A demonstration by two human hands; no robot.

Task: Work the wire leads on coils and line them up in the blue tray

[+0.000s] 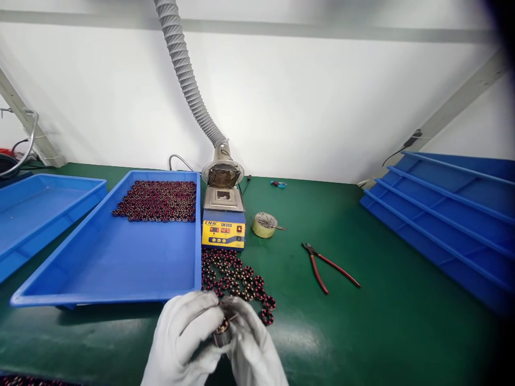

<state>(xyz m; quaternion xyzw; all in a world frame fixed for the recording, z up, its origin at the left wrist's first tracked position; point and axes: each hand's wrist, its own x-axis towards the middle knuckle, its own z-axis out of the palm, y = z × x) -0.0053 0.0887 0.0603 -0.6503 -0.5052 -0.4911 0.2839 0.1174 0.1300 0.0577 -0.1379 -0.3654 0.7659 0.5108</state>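
Note:
Both of my hands wear white gloves and meet at the front middle of the bench. My left hand (181, 338) is closed around a small dark ring coil (222, 334) with copper-coloured windings. Pressed against the same coil is my right hand (253, 343), its fingers pinched together by a thin wire end at the coil's upper edge. The fingers cover part of the coil. Just beyond my hands lies a loose pile of similar black ring coils (237, 279) with red and copper marks.
A blue tray (140, 268) holds rows of ring coils. Behind the pile stands a blue-and-yellow solder pot (223, 236) under an exhaust hose (187, 80). A yellow round tin (263, 228), red-handled cutters (322, 262) and stacked blue trays (442, 214) are rightward. Another blue tray (44, 214) is far left.

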